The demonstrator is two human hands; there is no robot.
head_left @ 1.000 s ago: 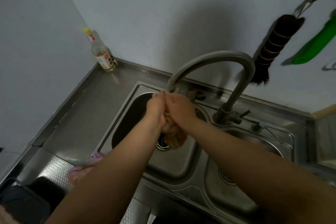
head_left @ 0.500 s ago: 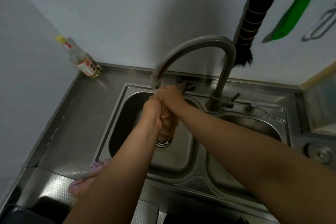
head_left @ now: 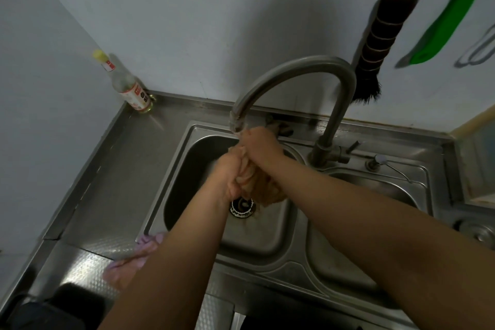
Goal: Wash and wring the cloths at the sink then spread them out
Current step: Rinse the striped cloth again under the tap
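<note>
Steel sink (head_left: 176, 195), double-bowled, serving as our landmark. We are gripping a tan cloth (head_left: 257, 185) over its left bowl, just under the tap (head_left: 294, 69) spout: our left hand (head_left: 227, 174) is curling its fingers round the cloth's lower part, and our right hand (head_left: 261, 143) is clenching the upper part. Tan folds are hanging above the drain (head_left: 242, 207). A pink cloth (head_left: 128, 265) is lying on the counter off the sink's near-left corner; a bottle (head_left: 126, 83) is standing at the far-left corner.

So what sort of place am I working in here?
Most likely a home kitchen: a stainless steel double-bowl sink with a curved steel tap, a clear glass condiment bottle, and a dark bristle brush hanging on the wall.
</note>
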